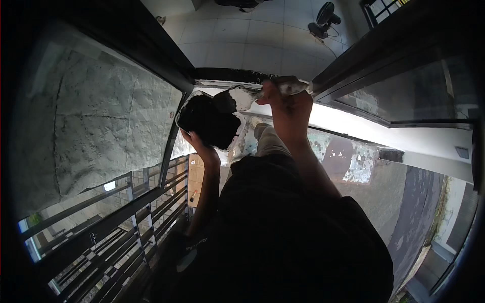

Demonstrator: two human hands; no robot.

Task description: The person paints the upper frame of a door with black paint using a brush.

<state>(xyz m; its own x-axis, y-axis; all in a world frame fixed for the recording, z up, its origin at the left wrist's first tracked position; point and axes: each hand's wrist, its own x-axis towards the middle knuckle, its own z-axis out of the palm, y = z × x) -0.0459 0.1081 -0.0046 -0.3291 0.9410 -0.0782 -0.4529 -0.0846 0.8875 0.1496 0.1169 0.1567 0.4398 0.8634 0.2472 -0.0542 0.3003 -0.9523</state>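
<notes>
Paint tray and brush held high over the window ledge

Tray [208,120] sits at the centre of the view, a shallow dark container with a pale, thin rim, its inside filled with black, glossy-looking paint. The left hand [198,144] grasps it from below, fingers curled under its lower edge, tilting it toward the person. Just beside its upper right corner lies the flat head of a brush [237,98], half black and half whitish, touching or nearly touching the tray's rim. The right hand [285,108] is clenched around the brush's pale, smeared handle, knuckles up.

Both hands hover over a white window ledge [353,123] that runs off to the right, brightly lit and smooth. Dark window frames [348,63] border it, with glass panes on either side; the left pane [96,116] reflects a rough, cracked grey surface. Below left, a black metal railing [126,212] of straight bars slants across. The person's dark clothing [283,232] fills the lower middle. Beyond the ledge, a pale tiled floor [252,35] holds a dark standing fan [323,20].
</notes>
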